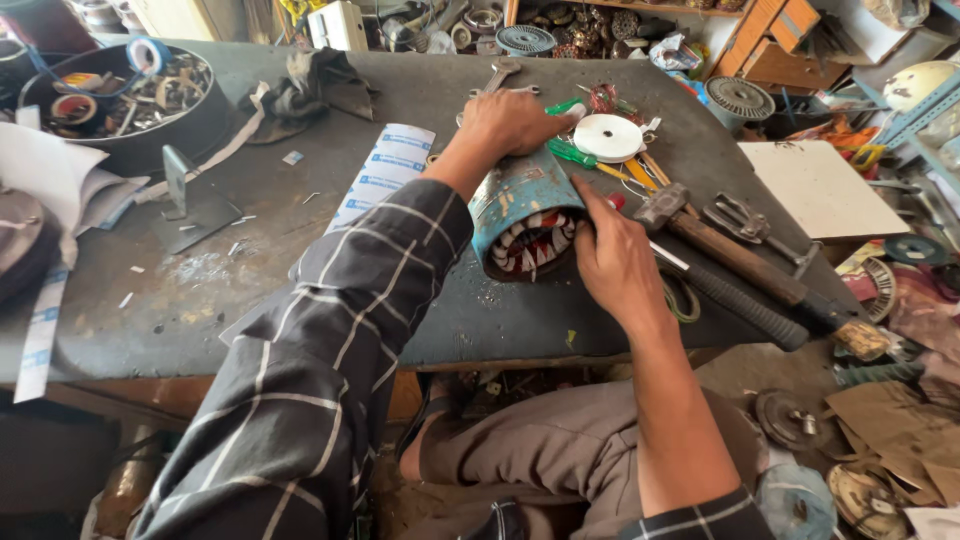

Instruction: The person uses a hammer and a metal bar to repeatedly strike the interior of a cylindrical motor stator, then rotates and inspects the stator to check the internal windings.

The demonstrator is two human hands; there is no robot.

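Head view: a blue motor stator (525, 222) lies on its side on the bench (300, 200), left hand (515, 120) clamped over its far end, right hand (612, 255) fingers at the open winding end. It could roll; sharp edges may cut. Right fingertips and windings are unclear. Hammers (735, 255) lie just right.

bare bench (250, 250) lies open left of the motor stator (525, 225); hammers (740, 265), screwdrivers (590, 160) and tape roll (608, 137) crowd its right.

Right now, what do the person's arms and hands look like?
Both hands are bare, with no gloves or rings visible. The left arm wears a dark grey shirt sleeve checked with thin white lines, pushed up the forearm. The right arm shows the same sleeve near the elbow.
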